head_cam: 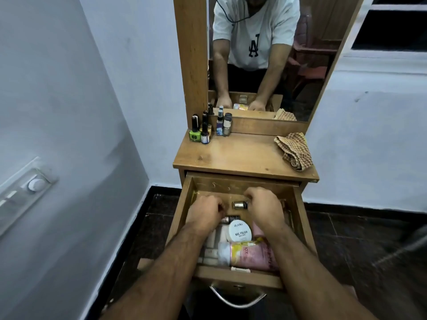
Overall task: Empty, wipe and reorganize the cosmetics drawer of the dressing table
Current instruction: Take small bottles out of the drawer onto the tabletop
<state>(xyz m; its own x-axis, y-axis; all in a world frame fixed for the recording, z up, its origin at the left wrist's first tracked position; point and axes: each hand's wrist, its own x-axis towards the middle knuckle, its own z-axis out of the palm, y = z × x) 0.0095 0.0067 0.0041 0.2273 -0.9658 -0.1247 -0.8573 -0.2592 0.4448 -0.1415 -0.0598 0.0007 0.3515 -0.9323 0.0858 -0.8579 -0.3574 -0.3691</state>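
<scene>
Both of my hands are down in the open drawer (182, 213) of the dressing table. My left hand (203, 215) sits at the back left, with its fingers curled in tight. I think they hold something small, but I cannot see what it is. My right hand (265, 209) is at the back right. Its fingers curl down right beside a small silver bottle (239, 205) that lies on its side. I cannot tell if they grip it yet.

More things wait in the drawer: a white nail polish jar (239, 230), a pink tube (249, 252) lying across the front, and some pale little boxes (213, 244) on the left.

Up on the counter (240, 155) a bunch of nail polish bottles (203, 130) stands in the back left corner. A checked cloth (294, 150) lies bunched at the right side. The mirror (265, 58) behind shows me bending over.

I think this is the emptying step, and it is only partly done. Next I should lift the small bottles out and set them on the counter by the others. They are tiny and can roll, so I need a careful pinch.
</scene>
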